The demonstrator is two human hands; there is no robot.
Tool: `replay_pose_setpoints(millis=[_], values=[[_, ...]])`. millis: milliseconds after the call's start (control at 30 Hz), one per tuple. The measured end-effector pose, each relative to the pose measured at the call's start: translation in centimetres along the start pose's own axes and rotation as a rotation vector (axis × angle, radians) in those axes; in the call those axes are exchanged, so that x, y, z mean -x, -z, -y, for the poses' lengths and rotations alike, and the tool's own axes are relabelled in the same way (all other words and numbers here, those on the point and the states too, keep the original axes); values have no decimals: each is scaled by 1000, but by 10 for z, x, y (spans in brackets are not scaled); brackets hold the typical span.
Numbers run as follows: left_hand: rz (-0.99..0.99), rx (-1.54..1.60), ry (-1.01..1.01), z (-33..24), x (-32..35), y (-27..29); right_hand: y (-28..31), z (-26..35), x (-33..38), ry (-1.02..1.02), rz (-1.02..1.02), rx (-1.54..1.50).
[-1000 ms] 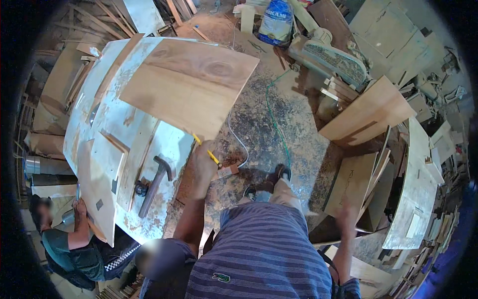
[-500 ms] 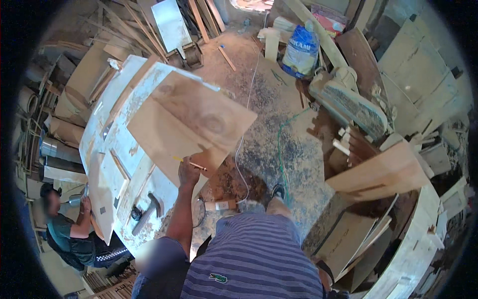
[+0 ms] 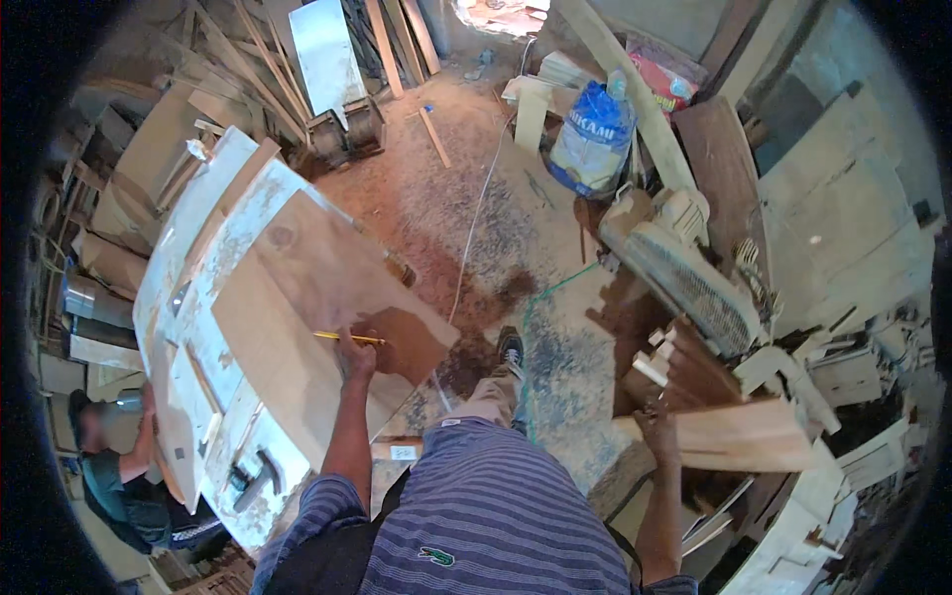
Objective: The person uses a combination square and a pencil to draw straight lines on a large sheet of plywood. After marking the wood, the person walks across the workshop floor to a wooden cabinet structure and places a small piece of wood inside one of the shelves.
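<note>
Left hand [image 3: 357, 354] fingers clamp a yellow pencil [image 3: 349, 339] on the plywood sheet [image 3: 297, 317]. Right hand [image 3: 656, 428] fingers grip a wooden board [image 3: 744, 436]. A hammer [image 3: 256, 478] lies on the counter [image 3: 223, 258], well behind the left fingers.

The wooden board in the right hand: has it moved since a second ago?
Yes. The right hand has carried the wooden board down and away from the workbench, where the left hand holds a yellow pencil on the plywood sheet.

Count, head view:
- Hands of the wearer: two, left hand [image 3: 357, 354] and right hand [image 3: 654, 428].
- Yellow pencil [image 3: 349, 338]: one, in the left hand.
- Large plywood sheet [image 3: 317, 317] on the workbench [image 3: 198, 297]: one.
- Board [image 3: 744, 436] in the right hand: one.
- Hammer [image 3: 256, 478], near left: one.
- Blue sack [image 3: 593, 139], far: one.
- Other person [image 3: 124, 486], near left: one.
</note>
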State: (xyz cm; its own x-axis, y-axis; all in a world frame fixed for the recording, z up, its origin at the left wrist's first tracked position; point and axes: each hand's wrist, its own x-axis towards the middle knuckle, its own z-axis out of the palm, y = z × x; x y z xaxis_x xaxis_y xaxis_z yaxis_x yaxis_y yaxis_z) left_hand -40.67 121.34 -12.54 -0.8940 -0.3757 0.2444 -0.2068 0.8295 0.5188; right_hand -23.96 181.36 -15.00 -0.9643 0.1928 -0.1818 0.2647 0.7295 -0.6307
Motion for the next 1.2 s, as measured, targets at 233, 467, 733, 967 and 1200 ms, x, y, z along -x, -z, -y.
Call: replay_pose_setpoints(millis=[233,467,733,967,1200], values=[[-503,483,117,21,-115,-114,-29,-55,-30,-232,333,246],[-164,205,21,-113,-194,-106,-25,-90,-71,-525,492,186],[342,409,132,-177,-230,-186,1,-79,-266,-402,594,239],[737,70,438,-143,-165,-242,26,-58,-551,462,381,586],[520,32,691,-118,-152,-216,-10,173,-745,237,487,-118]])
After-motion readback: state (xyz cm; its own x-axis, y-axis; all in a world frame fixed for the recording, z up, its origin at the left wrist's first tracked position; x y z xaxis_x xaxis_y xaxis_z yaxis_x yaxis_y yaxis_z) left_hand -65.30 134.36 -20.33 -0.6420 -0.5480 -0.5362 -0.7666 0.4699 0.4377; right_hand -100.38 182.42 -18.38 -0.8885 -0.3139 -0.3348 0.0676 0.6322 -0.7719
